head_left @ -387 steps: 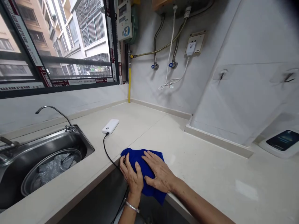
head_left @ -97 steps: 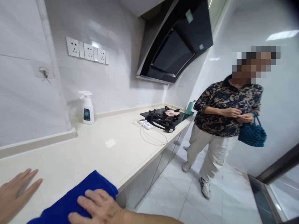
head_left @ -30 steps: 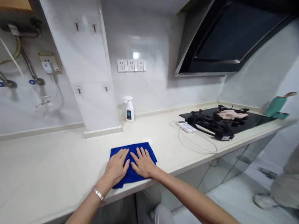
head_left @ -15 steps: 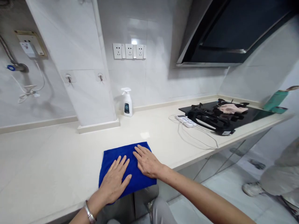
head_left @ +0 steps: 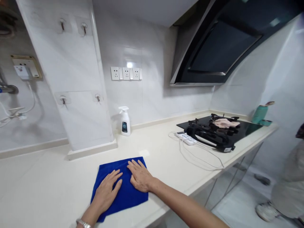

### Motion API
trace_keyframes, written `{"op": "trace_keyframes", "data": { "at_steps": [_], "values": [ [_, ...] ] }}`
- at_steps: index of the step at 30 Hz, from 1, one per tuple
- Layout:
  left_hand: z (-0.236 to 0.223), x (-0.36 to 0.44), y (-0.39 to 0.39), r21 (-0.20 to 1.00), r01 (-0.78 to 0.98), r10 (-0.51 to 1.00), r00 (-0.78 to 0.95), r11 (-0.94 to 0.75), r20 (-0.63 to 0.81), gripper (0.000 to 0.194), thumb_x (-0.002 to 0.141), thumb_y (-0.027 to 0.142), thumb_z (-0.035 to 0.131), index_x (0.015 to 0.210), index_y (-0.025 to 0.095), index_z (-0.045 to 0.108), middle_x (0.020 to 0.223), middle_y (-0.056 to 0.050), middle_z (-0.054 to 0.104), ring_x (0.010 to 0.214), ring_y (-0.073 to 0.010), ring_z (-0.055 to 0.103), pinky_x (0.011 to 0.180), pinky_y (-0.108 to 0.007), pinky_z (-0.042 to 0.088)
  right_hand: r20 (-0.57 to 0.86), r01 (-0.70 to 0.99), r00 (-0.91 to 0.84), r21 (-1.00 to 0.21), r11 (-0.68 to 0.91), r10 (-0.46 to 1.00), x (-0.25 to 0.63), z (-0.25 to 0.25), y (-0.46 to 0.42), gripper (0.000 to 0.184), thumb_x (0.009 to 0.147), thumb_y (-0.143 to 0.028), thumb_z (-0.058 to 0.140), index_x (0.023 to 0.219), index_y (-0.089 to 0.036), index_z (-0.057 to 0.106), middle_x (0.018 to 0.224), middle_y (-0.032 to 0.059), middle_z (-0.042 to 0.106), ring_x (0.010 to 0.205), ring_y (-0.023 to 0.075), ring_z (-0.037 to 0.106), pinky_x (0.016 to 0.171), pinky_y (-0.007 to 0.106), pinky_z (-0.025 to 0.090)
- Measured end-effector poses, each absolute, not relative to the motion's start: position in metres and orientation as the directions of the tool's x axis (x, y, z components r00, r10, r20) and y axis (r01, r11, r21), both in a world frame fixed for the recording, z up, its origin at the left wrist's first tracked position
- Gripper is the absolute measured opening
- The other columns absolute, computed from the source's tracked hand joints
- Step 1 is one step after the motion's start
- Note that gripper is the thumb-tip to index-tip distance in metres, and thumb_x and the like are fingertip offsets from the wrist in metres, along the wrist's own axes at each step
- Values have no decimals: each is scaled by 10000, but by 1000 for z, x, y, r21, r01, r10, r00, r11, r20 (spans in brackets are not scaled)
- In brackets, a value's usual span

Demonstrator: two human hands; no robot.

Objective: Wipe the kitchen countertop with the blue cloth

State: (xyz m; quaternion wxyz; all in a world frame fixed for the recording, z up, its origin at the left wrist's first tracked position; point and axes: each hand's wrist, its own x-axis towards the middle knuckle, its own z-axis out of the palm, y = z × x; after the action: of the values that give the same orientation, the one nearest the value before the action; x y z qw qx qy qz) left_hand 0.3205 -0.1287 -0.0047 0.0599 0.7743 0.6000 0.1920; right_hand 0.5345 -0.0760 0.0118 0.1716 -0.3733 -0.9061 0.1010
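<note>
A blue cloth (head_left: 125, 193) is spread on the pale countertop (head_left: 45, 186). My left hand (head_left: 107, 190) rests on the cloth's left part, fingers stretched out. On the upper right part of the same cloth lies my right hand (head_left: 140, 176), palm down with the fingers extended. Neither hand grips the fabric; what is under the palms is hidden. Behind the cloth, by the wall, stands a white spray bottle (head_left: 125, 122) with a dark label.
To the right, a black gas stove (head_left: 247, 126) carries a pinkish cloth (head_left: 226, 123). Before it are a black ring-shaped appliance part (head_left: 209, 137) and a white power strip (head_left: 186, 138) with loose cables. A range hood (head_left: 213, 47) overhangs. Another person's leg (head_left: 287, 190) shows at right.
The cloth and both hands have slid away from the counter's front edge, where the cloth hung over before. The view has tilted up, showing more of the hood.
</note>
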Motion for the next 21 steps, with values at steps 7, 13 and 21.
{"op": "trace_keyframes", "data": {
  "at_steps": [7,13,21],
  "values": [
    [-10,317,-123,200,923,899,241,-329,366,471,974,413,380,1405,280,513,1512,-33,447,1435,-227,357,1223,-525,285,250,622,-674,-315,717,695,533,11,-62,597,895,-281,393,1468,-120,434,1595,112,344,1499,225,246,1254,444,130],
    [2,321,-123,137,968,965,184,-211,188,561,975,490,356,1497,285,371,1585,-29,297,1490,-248,206,1240,-539,200,259,652,-641,-313,691,723,531,13,-65,609,907,-298,405,1486,-109,406,1596,128,336,1500,224,244,1253,429,136],
    [-7,327,-143,28,986,976,159,-164,147,612,975,532,307,1522,257,309,1604,-44,236,1497,-277,162,1234,-540,203,187,709,-654,-184,680,733,536,19,-83,586,976,-333,379,1521,-117,356,1615,163,268,1510,262,207,1239,455,165]
  ]
}}
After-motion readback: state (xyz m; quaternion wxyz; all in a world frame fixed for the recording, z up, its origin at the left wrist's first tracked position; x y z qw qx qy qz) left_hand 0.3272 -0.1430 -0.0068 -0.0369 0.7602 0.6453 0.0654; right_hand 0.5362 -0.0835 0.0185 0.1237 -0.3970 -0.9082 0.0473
